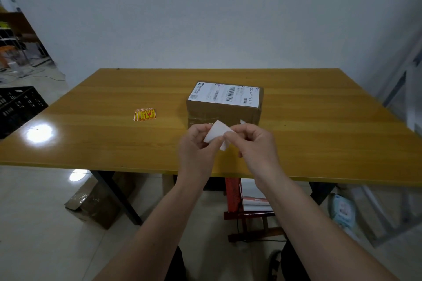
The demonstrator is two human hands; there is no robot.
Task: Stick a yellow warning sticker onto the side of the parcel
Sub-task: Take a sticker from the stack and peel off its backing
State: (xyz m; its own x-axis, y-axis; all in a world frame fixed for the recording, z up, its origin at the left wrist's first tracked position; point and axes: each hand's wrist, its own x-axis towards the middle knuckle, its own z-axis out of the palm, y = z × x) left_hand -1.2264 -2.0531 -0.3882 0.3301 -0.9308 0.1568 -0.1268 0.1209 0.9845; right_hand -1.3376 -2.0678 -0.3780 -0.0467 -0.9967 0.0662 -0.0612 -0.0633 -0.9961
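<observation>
A brown cardboard parcel (222, 112) with a white shipping label on top stands mid-table, its near side facing me. Just in front of it, above the table, my left hand (197, 143) and my right hand (255, 141) pinch one sticker sheet (217, 133) between them. Only its white backing side shows; it is bent and tilted. A small stack of yellow and red warning stickers (145, 114) lies flat on the table to the parcel's left.
The wooden table (91, 125) has its near edge just below my wrists. A black crate (18, 107) stands on the floor at left. Under the table are a cardboard box (96, 201) and a red stool with papers (249, 203).
</observation>
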